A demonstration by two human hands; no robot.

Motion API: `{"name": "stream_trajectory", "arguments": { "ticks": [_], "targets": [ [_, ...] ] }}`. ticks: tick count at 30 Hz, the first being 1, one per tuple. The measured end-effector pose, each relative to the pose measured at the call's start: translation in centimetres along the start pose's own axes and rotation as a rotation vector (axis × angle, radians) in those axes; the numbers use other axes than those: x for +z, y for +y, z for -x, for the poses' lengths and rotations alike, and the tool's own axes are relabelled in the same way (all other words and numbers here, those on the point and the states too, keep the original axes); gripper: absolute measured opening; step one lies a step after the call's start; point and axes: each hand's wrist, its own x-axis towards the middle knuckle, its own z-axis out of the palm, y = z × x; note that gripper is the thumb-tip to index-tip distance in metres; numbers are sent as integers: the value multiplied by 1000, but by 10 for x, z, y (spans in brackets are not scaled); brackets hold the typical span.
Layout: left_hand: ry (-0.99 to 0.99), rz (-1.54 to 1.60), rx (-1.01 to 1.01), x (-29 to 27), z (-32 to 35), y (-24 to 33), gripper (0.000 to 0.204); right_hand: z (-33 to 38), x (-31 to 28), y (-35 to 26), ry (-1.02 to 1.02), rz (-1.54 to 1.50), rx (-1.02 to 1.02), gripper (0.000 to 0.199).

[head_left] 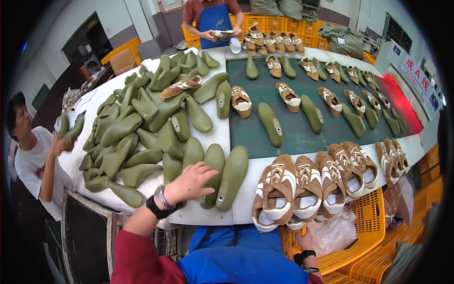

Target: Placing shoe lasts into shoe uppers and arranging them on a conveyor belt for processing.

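My left hand (191,182) reaches over the near edge of the white table, fingers spread and nothing in them. Just beyond its fingertips stand green shoe lasts, one (232,180) and another (213,165) side by side; whether the hand touches them I cannot tell. Low on the right, my right hand (305,239) is beside the yellow crate (371,220), below a row of brown-and-white sneakers (307,187). Its fingers are mostly hidden there. A clear plastic bag (333,233) lies in the crate.
A heap of green lasts (151,109) covers the left of the table. On the green conveyor belt (246,137), lasts and sneakers alternate in rows. One person (35,146) at left holds lasts; another (213,21) across the table holds a shoe, near more sneakers (272,42).
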Motion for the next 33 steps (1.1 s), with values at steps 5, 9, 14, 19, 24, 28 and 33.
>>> {"name": "stream_trajectory", "arguments": {
  "ticks": [5, 9, 14, 19, 24, 28, 33],
  "targets": [
    [312, -39, -305, 60, 57, -13, 58, 33, -55, -85, 49, 395, -364, 40],
    [475, 57, -359, 86, 61, -23, 57, 60, -93, -172, -762, 364, -451, 43],
    [687, 89, -345, 103, 53, -35, 55, 82, -104, -281, -857, 23, -885, 32],
    [763, 105, -337, 108, 36, -27, 55, 89, -60, -352, -353, -217, -953, 32],
    [751, 124, -367, 106, 41, -31, 57, 58, -3, -379, -33, 42, -992, 48],
    [756, 142, -362, 107, 39, -32, 54, 32, 29, -384, -117, -114, -868, 46],
    [801, 87, -335, 107, 45, -18, 42, 26, 43, -397, -9, -74, -953, 33]
  ]
}}
